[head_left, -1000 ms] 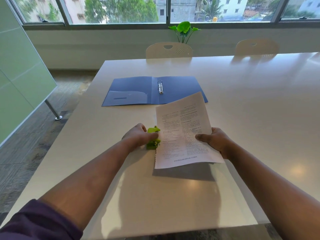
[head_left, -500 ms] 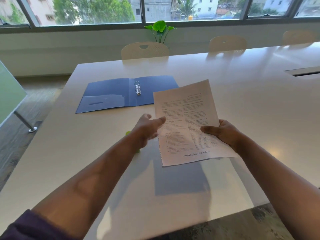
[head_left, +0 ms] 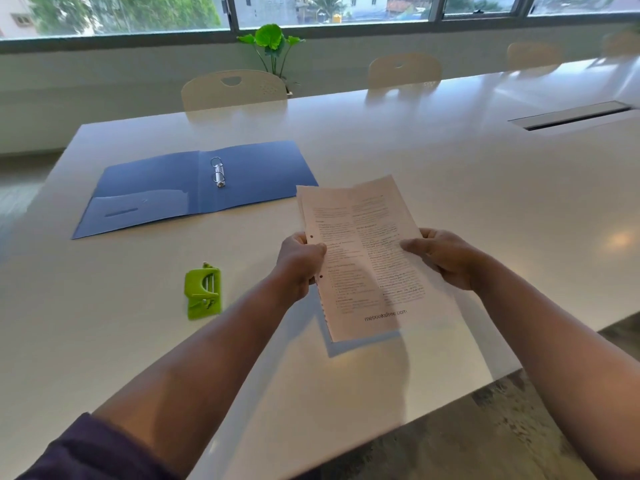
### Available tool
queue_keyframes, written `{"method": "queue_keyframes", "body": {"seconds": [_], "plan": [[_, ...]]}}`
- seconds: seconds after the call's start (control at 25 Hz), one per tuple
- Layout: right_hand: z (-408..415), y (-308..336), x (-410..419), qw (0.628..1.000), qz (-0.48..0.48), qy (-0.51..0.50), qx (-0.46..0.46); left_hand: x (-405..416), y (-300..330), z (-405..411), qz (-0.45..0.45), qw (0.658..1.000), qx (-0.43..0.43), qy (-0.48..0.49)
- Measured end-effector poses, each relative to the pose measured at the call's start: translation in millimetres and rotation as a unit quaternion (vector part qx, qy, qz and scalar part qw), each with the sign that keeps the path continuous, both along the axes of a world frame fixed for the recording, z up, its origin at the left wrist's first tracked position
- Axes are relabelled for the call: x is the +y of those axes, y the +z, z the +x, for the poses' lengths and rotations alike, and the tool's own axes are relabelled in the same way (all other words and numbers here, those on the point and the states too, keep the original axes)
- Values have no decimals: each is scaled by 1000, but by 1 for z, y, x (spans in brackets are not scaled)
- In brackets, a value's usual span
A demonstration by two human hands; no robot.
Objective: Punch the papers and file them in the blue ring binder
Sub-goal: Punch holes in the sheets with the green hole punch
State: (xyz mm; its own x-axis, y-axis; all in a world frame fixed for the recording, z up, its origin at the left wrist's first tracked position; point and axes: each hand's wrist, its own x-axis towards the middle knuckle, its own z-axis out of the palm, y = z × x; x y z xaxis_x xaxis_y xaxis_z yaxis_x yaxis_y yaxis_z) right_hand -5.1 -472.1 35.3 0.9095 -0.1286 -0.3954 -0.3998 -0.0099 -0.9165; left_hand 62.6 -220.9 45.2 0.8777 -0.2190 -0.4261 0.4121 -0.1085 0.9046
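Head view, papers: a thin stack held off the desk near the middle of the picture; two punched holes show along its left edge.
Left hand: curled on the left edge between the two holes, thumb on top.
Right hand: pinches the right edge, fingers behind, thumb on the print.
Binder: blue, lying open and flat at about 10 o'clock from the papers, well apart; rings at its spine; whether they are open I cannot tell.
Punch: green, on the desk at about 9 o'clock from the papers, near the left forearm.
Risk, sheets: the top edges look slightly staggered, so holes may not line up and a sheet could tear or snag on the rings.
Risk, rings: if closed, pressing the papers down would crumple them.
Risk, punch: the left forearm could likely knock it in reaching to the binder.
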Motion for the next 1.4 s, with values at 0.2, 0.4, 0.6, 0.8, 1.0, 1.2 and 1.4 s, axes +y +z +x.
{"method": "queue_keyframes", "body": {"seconds": [0.2, 0.4, 0.6, 0.8, 1.0, 1.2, 1.4], "plan": [[11, 1, -23, 977, -192, -76, 58, -39, -21, 1, 10, 1000, -9, 22], [12, -7, -42, 941, -316, -110, 53, -69, -35, 2, 144, 983, -111, -15], [10, -11, -48, 911, -396, -115, 27, -72, -31, 1, 284, 918, -263, -87], [11, -19, -45, 868, -488, -88, 37, -66, -41, 4, 411, 830, -348, -146], [11, -22, -38, 828, -554, -68, 58, -63, -51, 7, 455, 804, -339, -180], [10, -20, -21, 769, -636, -54, 44, -64, -57, 4, 473, 781, -365, -182], [15, -30, 19, 791, -609, 26, -42, -64, -64, 3, 483, 757, -397, -190]]}}
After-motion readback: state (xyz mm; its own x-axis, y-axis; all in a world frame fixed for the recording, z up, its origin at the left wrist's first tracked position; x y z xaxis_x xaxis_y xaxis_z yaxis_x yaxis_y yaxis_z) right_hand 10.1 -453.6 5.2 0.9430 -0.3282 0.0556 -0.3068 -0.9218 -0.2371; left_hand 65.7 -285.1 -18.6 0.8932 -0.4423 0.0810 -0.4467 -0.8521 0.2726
